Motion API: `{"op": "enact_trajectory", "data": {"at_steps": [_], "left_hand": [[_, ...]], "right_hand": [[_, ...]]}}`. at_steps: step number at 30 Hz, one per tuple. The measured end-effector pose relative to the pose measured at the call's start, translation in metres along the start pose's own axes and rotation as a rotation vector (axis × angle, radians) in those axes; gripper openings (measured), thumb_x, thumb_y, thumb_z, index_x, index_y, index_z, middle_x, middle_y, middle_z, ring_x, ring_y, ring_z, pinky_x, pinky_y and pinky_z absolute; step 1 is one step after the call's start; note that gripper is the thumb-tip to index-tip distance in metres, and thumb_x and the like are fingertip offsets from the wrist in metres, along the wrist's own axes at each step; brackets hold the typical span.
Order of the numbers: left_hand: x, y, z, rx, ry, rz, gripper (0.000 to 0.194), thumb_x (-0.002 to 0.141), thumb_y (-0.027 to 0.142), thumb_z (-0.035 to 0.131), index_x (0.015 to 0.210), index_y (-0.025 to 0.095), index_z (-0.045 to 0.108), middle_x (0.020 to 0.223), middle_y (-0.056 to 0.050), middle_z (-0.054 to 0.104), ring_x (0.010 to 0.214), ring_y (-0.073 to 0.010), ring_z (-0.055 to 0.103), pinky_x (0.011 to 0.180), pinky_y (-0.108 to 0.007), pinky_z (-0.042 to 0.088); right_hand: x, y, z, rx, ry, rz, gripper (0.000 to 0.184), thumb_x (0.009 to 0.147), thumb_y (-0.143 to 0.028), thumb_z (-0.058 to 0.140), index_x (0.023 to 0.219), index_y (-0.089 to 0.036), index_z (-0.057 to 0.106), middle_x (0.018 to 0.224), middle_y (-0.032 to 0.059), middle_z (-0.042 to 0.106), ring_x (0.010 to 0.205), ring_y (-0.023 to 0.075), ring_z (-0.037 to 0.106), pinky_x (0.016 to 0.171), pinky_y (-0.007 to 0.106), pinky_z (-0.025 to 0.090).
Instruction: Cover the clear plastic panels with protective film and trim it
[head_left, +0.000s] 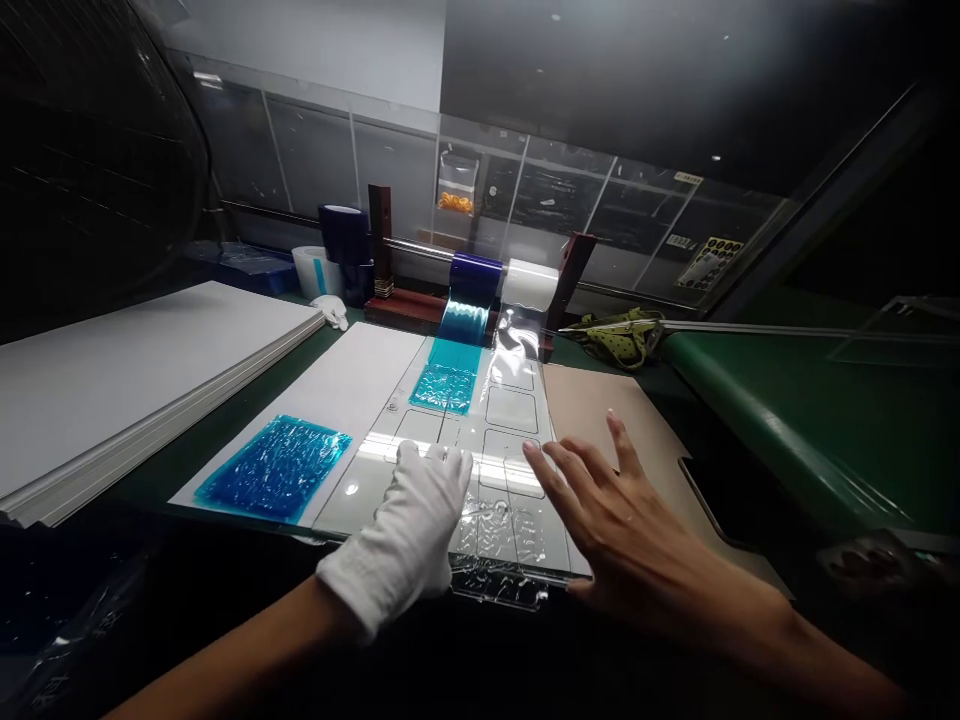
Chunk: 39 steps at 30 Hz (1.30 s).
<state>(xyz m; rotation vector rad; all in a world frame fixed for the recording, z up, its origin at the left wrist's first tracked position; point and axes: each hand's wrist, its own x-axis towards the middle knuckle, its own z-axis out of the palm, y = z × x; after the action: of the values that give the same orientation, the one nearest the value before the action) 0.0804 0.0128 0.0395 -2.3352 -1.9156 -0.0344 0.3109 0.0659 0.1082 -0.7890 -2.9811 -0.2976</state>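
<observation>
My left hand (409,530), in a white glove, lies with its fingers stretched forward over a clear sheet (367,485) marked with black rounded outlines. My right hand (611,510) is bare, with its fingers spread at the right side of the sheet. Between the hands, wrinkled clear film (499,535) reaches over the front edge. A clear film strip (514,345) comes down from a white-looking roll (532,285). Beside it, a blue film strip (446,385) hangs from a dark blue roll (477,272). Whether my fingertips press on the film, I cannot tell.
Blue film pieces (274,468) lie on white board to the left. Farther left is a stack of white sheets (150,370). A wooden stand (381,240) carries the rolls on a rod. Spare rolls (345,235) stand behind. Brown cardboard (600,400) and a dark phone-like object (720,510) are right.
</observation>
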Motion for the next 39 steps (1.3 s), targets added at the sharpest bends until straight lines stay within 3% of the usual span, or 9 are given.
{"op": "enact_trajectory", "data": {"at_steps": [5,9,16,19,21,25,28,34,39], "left_hand": [[-0.030,0.004,0.027,-0.431,0.033,-0.011,0.122,0.060,0.057,0.068,0.148,0.013,-0.003,0.141,-0.022,0.034,0.125,-0.0352,0.043,0.103,-0.049,0.040],[-0.041,0.011,0.042,-1.063,0.138,0.019,0.121,0.060,0.063,0.067,0.146,0.018,-0.005,0.150,-0.018,0.022,0.138,-0.0307,0.028,0.113,-0.046,0.028],[-0.011,0.004,0.012,-0.207,-0.035,-0.030,0.105,0.049,0.033,0.071,0.143,0.009,0.029,0.133,-0.028,0.041,0.114,-0.0486,0.044,0.092,-0.067,0.035],[-0.010,0.006,0.009,-0.036,-0.037,-0.024,0.106,0.048,0.035,0.070,0.141,0.002,0.031,0.128,-0.032,0.042,0.108,-0.0521,0.046,0.085,-0.071,0.037],[-0.019,0.002,0.005,-0.143,-0.077,-0.004,0.113,0.050,0.041,0.070,0.146,0.007,0.022,0.134,-0.029,0.039,0.110,-0.0475,0.047,0.085,-0.065,0.043],[-0.048,-0.014,-0.015,-0.569,-0.224,0.080,0.113,0.058,0.037,0.070,0.148,0.036,0.001,0.149,-0.004,0.027,0.132,-0.0275,0.034,0.106,-0.041,0.041],[-0.059,-0.017,-0.025,-0.663,-0.343,0.162,0.113,0.059,0.039,0.073,0.146,0.042,0.002,0.148,0.002,0.027,0.132,-0.0204,0.036,0.106,-0.030,0.041],[-0.042,0.018,0.010,-0.320,0.173,-0.224,0.107,0.057,0.052,0.069,0.145,0.018,0.017,0.131,-0.017,0.042,0.117,-0.0375,0.046,0.098,-0.055,0.041],[-0.033,0.035,0.029,-0.253,0.257,-0.402,0.100,0.063,0.057,0.062,0.142,0.011,0.021,0.131,-0.023,0.042,0.110,-0.0436,0.051,0.088,-0.056,0.045]], "right_hand": [[-0.026,0.024,0.026,0.453,-0.065,0.092,0.124,0.063,-0.049,0.078,0.152,-0.021,-0.005,0.147,0.0171,0.035,0.138,0.0385,0.029,0.112,0.064,0.016],[-0.043,0.039,0.047,0.710,-0.116,0.095,0.125,0.062,-0.057,0.077,0.151,-0.023,-0.004,0.148,0.0166,0.033,0.139,0.0364,0.029,0.111,0.057,0.028],[-0.013,0.004,0.009,0.137,-0.028,0.061,0.126,0.059,-0.036,0.081,0.152,-0.017,-0.002,0.142,0.0179,0.044,0.133,0.0408,0.035,0.112,0.068,0.000],[-0.007,0.000,0.003,0.103,-0.012,0.009,0.126,0.059,-0.035,0.080,0.152,-0.015,-0.001,0.138,0.0181,0.048,0.132,0.0406,0.036,0.112,0.069,-0.001],[-0.016,0.008,0.004,0.194,-0.065,0.031,0.126,0.060,-0.040,0.080,0.152,-0.017,-0.004,0.142,0.0193,0.042,0.135,0.0425,0.032,0.110,0.071,0.008],[-0.049,0.028,0.007,0.436,-0.235,0.118,0.126,0.061,-0.045,0.081,0.152,-0.026,-0.005,0.155,0.0155,0.022,0.141,0.0446,0.013,0.102,0.065,0.037],[-0.062,0.032,0.007,0.546,-0.293,0.119,0.125,0.060,-0.041,0.083,0.152,-0.029,-0.001,0.155,0.0118,0.026,0.142,0.0403,0.016,0.104,0.058,0.039],[-0.050,0.014,0.020,0.382,-0.031,0.196,0.125,0.063,-0.050,0.077,0.151,-0.021,-0.006,0.148,0.0187,0.033,0.139,0.0428,0.024,0.109,0.069,0.015],[-0.070,-0.001,0.031,0.157,0.301,0.464,0.111,0.071,-0.045,0.071,0.152,-0.016,0.001,0.143,0.0192,0.038,0.134,0.0395,0.034,0.113,0.067,0.006]]}}
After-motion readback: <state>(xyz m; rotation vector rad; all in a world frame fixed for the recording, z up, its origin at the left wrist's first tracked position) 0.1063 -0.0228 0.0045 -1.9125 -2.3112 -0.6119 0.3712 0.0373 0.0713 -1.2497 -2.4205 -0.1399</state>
